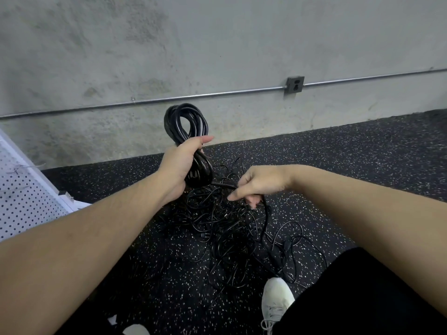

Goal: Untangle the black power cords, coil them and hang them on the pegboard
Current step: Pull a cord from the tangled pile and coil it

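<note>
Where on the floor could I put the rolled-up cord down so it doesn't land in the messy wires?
Bare floor lies along the wall, right of the hands and beyond the tangled cords. Another bare strip runs between the pegboard and the left hand holding the coil. It's crowded from the right hand down to the white shoe.

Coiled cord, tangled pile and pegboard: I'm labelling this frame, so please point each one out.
coiled cord (185,122): head view, on the upper loop.
tangled pile (217,226): head view, on the middle of the heap.
pegboard (21,201): head view, on its perforated face.
</note>
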